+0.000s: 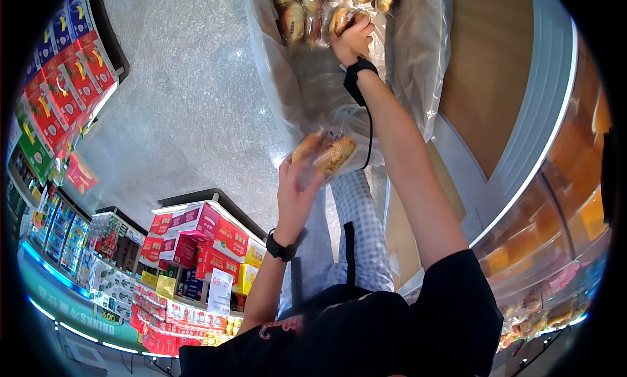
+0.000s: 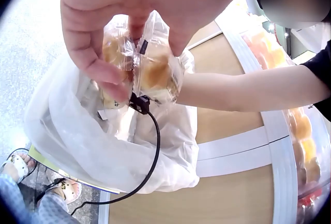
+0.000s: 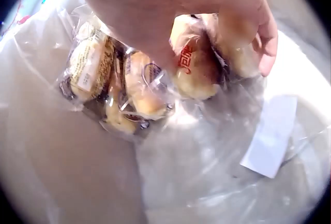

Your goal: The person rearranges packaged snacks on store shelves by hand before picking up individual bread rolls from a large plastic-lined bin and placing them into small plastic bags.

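In the head view my left hand (image 1: pixel 297 193) holds two wrapped breads (image 1: pixel 334 155) over the near end of a plastic-lined box (image 1: pixel 313 83). The left wrist view shows its fingers curled round the clear wrappers of both breads (image 2: pixel 156 74). My right hand (image 1: pixel 353 38) is at the far part of the box, its fingers round a wrapped bread (image 1: pixel 339 21). From the right wrist view, thumb and fingers span a bread with red print (image 3: pixel 194 74); the palm covers part of it. Other wrapped breads (image 3: pixel 92 68) lie beside that hand.
A white paper slip (image 3: pixel 271 136) lies on the liner. Curved display shelving with packaged food (image 1: pixel 562 200) stands at the right, stacked red boxes (image 1: pixel 219 240) at the lower left. A black cable (image 2: pixel 155 156) hangs across the liner. Grey floor (image 1: pixel 189 83) lies left of the box.
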### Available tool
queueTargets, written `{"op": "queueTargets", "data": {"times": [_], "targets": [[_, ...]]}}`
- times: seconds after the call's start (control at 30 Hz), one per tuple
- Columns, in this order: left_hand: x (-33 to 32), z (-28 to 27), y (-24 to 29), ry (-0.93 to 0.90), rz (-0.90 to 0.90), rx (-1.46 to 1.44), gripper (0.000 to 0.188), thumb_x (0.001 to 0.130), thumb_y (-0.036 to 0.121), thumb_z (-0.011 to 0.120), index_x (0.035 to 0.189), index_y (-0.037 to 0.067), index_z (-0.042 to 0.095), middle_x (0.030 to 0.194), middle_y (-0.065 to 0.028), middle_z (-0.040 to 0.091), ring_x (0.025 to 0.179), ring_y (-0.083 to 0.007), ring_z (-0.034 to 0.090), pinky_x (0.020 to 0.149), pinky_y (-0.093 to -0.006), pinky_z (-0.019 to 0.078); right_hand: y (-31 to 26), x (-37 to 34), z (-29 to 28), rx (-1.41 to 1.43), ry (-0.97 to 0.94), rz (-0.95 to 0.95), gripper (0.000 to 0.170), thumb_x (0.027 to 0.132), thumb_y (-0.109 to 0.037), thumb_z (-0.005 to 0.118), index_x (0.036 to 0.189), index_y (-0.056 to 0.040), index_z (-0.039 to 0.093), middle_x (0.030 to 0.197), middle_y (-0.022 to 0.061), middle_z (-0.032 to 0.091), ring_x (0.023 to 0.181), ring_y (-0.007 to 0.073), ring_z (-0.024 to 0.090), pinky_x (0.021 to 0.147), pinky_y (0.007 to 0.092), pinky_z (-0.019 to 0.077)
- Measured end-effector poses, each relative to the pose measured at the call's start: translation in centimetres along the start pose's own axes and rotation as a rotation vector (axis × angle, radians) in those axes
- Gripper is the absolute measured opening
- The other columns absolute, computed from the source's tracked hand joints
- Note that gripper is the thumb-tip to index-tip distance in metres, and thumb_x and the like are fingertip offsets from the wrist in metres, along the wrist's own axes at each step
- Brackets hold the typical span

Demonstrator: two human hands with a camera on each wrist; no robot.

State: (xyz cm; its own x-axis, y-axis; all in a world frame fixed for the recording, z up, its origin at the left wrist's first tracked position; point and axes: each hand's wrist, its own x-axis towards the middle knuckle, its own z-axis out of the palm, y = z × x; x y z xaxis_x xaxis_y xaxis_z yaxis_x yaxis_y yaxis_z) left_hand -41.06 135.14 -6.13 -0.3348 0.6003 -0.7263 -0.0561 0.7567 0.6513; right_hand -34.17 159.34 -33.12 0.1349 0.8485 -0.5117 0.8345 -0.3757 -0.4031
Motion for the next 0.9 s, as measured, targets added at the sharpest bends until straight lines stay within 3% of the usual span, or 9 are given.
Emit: {"op": "queueTargets", "data": {"times": [0.07, 0.27, 0.37, 0.47, 0.57, 0.7, 0.8, 0.9], "targets": [[0.2, 0.1, -0.2, 0.014, 0.056, 0.044, 0.030, 0.086, 0.016, 0.073, 0.112, 0.006, 0.060, 0.124, -0.0109, 0.050, 0.096, -0.0162, 0.055, 0.069, -0.0228, 0.0465, 0.7, -1.2, -1.8, -0.060, -0.001, -0.267, 0.098, 0.072, -0.024, 0.081, 0.141, 0.0028, 0.018, 0.134, 0.0288, 0.032, 0.118, 0.0510, 0.043, 0.097, 0.0529, 0.0432], [0.5, 0.4, -0.7, -0.020, 0.063, 0.037, 0.031, 0.086, 0.016, 0.073, 0.112, 0.006, 0.059, 0.126, -0.0116, 0.050, 0.096, -0.0164, 0.055, 0.068, -0.0215, 0.0461, -0.4, -1.5, -2.0, 0.080, -0.082, -0.198, 0.095, 0.072, -0.024, 0.080, 0.142, 0.0011, 0.020, 0.128, 0.0258, 0.039, 0.112, 0.0465, 0.051, 0.092, 0.0478, 0.0481], [0.5, 0.7, -0.7, -0.009, 0.037, -0.005, 0.030, 0.087, 0.015, 0.072, 0.112, 0.006, 0.059, 0.126, -0.0119, 0.050, 0.096, -0.0159, 0.056, 0.069, -0.0217, 0.0466, -0.4, -2.5, -3.0, -0.082, -0.104, -0.362, 0.086, 0.077, -0.027, 0.078, 0.140, 0.0004, 0.027, 0.122, 0.0201, 0.047, 0.109, 0.0424, 0.055, 0.087, 0.0470, 0.0504], [0.5, 1.1, -0.3, -0.024, 0.011, -0.019, 0.030, 0.087, 0.015, 0.072, 0.112, 0.005, 0.059, 0.126, -0.0119, 0.049, 0.097, -0.0154, 0.056, 0.068, -0.0215, 0.0471, 0.0, -2.3, -3.7, -0.058, -0.144, -0.392, 0.087, 0.077, -0.029, 0.078, 0.141, -0.0006, 0.026, 0.124, 0.0207, 0.046, 0.105, 0.0428, 0.058, 0.085, 0.0474, 0.0513], [0.8, 1.1, -0.3, -0.031, 0.059, -0.003, 0.029, 0.087, 0.015, 0.072, 0.112, 0.005, 0.059, 0.126, -0.0119, 0.049, 0.099, -0.0157, 0.056, 0.070, -0.0219, 0.0477, -0.8, -1.0, -2.8, -0.033, -0.051, -0.294, 0.089, 0.077, -0.032, 0.078, 0.141, -0.0018, 0.025, 0.126, 0.0213, 0.045, 0.102, 0.0430, 0.059, 0.084, 0.0476, 0.0518], [0.5, 0.8, 0.6, -0.016, 0.014, -0.035, 0.029, 0.087, 0.014, 0.072, 0.111, 0.004, 0.059, 0.125, -0.0120, 0.049, 0.101, -0.0170, 0.056, 0.074, -0.0238, 0.0488, -1.3, -0.7, -2.5, 0.017, -0.073, -0.168, 0.094, 0.074, -0.034, 0.080, 0.142, -0.0024, 0.023, 0.131, 0.0218, 0.044, 0.105, 0.0434, 0.058, 0.086, 0.0491, 0.0511], [1.0, 0.7, -0.2, 0.010, 0.076, -0.062, 0.029, 0.087, 0.013, 0.072, 0.110, 0.004, 0.058, 0.126, -0.0125, 0.048, 0.104, -0.0182, 0.056, 0.078, -0.0260, 0.0498, -1.2, -0.6, -2.4, 0.048, -0.073, -0.156, 0.102, 0.070, -0.040, 0.083, 0.143, -0.0026, 0.022, 0.133, 0.0228, 0.043, 0.110, 0.0459, 0.055, 0.088, 0.0508, 0.0501], [1.8, 0.5, -0.3, 0.028, -0.003, -0.122, 0.029, 0.086, 0.012, 0.073, 0.110, 0.002, 0.058, 0.130, -0.0141, 0.047, 0.113, -0.0205, 0.054, 0.082, -0.0269, 0.0503, 0.7, 0.9, -2.1, -0.010, -0.093, -0.215, 0.112, 0.064, -0.047, 0.086, 0.144, -0.0033, 0.021, 0.134, 0.0243, 0.041, 0.113, 0.0483, 0.051, 0.092, 0.0506, 0.0482]]}}
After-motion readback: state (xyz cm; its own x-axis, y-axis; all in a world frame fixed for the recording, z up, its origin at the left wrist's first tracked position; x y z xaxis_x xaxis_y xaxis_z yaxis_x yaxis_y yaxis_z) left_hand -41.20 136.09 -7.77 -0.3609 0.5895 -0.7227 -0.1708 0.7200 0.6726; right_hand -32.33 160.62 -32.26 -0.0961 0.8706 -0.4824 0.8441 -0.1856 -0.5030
